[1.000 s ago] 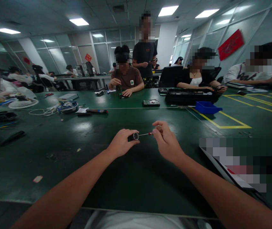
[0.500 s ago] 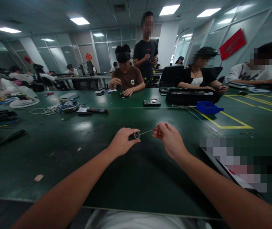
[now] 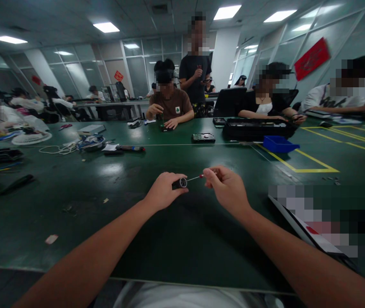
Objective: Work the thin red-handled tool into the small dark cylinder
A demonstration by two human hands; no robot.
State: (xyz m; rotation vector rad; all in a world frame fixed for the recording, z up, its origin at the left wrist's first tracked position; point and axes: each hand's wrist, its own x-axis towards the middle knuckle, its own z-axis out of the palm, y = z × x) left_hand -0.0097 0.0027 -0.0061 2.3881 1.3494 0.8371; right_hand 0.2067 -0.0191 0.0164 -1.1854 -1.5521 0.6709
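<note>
Above the green table (image 3: 169, 239), my left hand (image 3: 164, 191) grips a black cylindrical object (image 3: 180, 183) whose round, silvery end faces me. My right hand (image 3: 227, 186) pinches the red handle of a thin screwdriver (image 3: 201, 176). The metal shaft points left and its tip reaches the rim area of the cylinder; the exact contact is too small to tell. Most of the handle is hidden in my right fingers.
A blue bin (image 3: 280, 144) and a long black housing (image 3: 257, 129) lie at the back right. Ahead is a hard drive (image 3: 203, 137). Tools (image 3: 128, 149) and cables (image 3: 60, 148) lie back left. People sit around the table.
The fingers of my right hand have shifted around the screwdriver handle, thumb now further left, and the red part sits slightly closer to the cylinder. My left hand has barely moved.
</note>
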